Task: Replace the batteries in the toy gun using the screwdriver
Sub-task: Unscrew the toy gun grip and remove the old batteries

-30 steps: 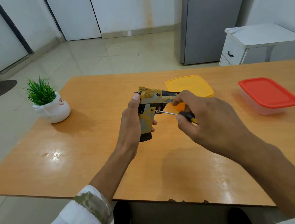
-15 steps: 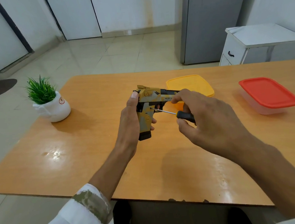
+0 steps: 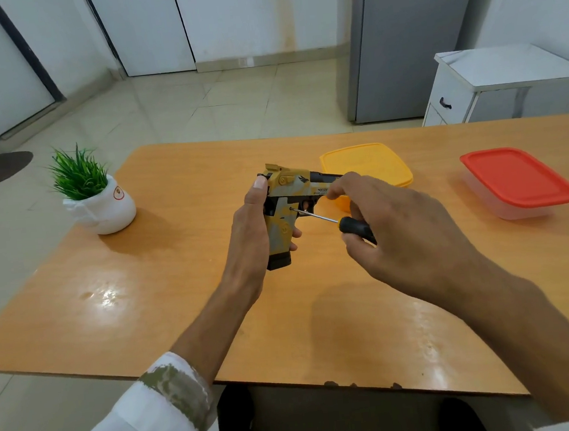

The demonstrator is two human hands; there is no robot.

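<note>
1. While you hold the toy gun above the middle of the table, your left hand is wrapped around the back of its grip, thumb up against the rear of the slide and fingertips curling round the front edge.
2. Your right hand grasps the screwdriver by its black handle, which sits pinched between thumb and fingers, while your forefinger reaches forward and touches the side of the barrel.
3. You have the thin metal shaft running up and to the left, with its tip set against the side of the gun just above the grip (on the dark patch behind the trigger).
4. You are keeping the gun upright, barrel pointing to the right, its black base at the bottom and clear of the tabletop.
5. Behind your right hand, a yellow box lies on the table, partly hidden by the gun and your fingers.
6. Further right stands a clear box with a red lid, well apart from your hands.
7. Near the left edge of the table sits a small green plant in a white pot.
</note>
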